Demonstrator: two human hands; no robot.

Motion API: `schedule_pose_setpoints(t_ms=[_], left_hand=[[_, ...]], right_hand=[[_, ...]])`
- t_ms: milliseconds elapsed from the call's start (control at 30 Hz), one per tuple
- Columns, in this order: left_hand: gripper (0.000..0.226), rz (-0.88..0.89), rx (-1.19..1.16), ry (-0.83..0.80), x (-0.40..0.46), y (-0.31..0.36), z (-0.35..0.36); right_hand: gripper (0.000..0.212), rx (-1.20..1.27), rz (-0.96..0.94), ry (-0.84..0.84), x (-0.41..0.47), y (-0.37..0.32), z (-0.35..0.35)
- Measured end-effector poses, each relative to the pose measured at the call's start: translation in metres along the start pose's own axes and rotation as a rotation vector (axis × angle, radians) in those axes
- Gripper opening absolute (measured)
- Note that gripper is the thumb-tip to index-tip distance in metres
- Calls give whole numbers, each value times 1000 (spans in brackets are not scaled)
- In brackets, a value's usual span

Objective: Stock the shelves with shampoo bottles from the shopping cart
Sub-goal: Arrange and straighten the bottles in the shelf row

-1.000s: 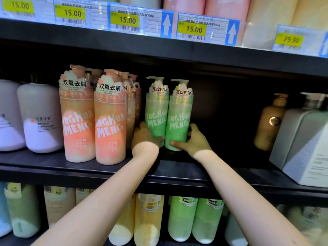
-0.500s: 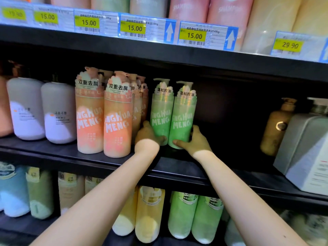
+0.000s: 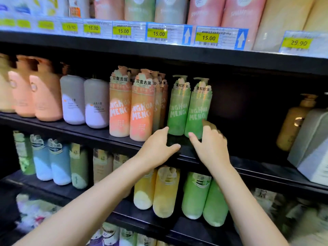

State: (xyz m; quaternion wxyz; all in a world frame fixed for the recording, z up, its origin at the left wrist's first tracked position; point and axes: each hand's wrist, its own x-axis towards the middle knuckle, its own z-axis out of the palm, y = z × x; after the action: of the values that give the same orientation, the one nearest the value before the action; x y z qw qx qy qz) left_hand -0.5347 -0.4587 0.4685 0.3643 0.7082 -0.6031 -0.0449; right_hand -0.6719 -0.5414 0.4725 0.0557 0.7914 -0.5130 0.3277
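Observation:
Two green pump shampoo bottles stand upright side by side on the dark middle shelf (image 3: 99, 137): the left green bottle (image 3: 178, 107) and the right green bottle (image 3: 197, 110). My left hand (image 3: 158, 148) hovers over the shelf's front edge with spread fingers, its index fingertip just short of the left bottle's base, holding nothing. My right hand (image 3: 211, 146) is at the right bottle's base, thumb stretched across its lower front, fingers loosely bent beside it and blurred. The shopping cart is out of view.
Orange bottles (image 3: 140, 110) stand directly left of the green pair, then lilac bottles (image 3: 96, 103). A dark gap lies right of the green pair, up to a tan pump bottle (image 3: 294, 123) and a grey box-shaped bottle (image 3: 312, 144). Shelves above and below hold several bottles.
Both hands have drawn back from the green bottles toward the shelf's front edge. My left hand let go and spread open; my right hand's grip loosened. The view shifted left.

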Motion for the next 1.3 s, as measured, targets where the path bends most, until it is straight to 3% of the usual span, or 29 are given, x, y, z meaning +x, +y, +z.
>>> schedule_pose_setpoints(t_ms=[100, 233, 533, 767, 833, 967, 1100, 1300], left_hand=[[74, 160, 186, 109, -59, -28, -27], [70, 140, 472, 173, -148, -97, -67], [66, -343, 700, 17, -393, -266, -171], [59, -613, 783, -137, -552, -345, -220], [62, -655, 774, -159, -579, -366, -226], [65, -719, 704, -185, -604, -412, -237], [68, -771, 601, -267, -600, -459, -246], [64, -804, 567, -425, -585, -544, -264]], right_hand=[[62, 81, -155, 7, -49, -31, -3], [62, 106, -320, -10, -121, -96, 18], [62, 220, -572, -460, -323, -287, 101], [66, 224, -801, -798, -454, -408, 128], [65, 194, -857, -929, -476, -431, 138], [89, 155, -914, -987, -506, -470, 166], [61, 94, -908, -1088, -519, -505, 209], [49, 70, -852, -1210, -518, -568, 266]])
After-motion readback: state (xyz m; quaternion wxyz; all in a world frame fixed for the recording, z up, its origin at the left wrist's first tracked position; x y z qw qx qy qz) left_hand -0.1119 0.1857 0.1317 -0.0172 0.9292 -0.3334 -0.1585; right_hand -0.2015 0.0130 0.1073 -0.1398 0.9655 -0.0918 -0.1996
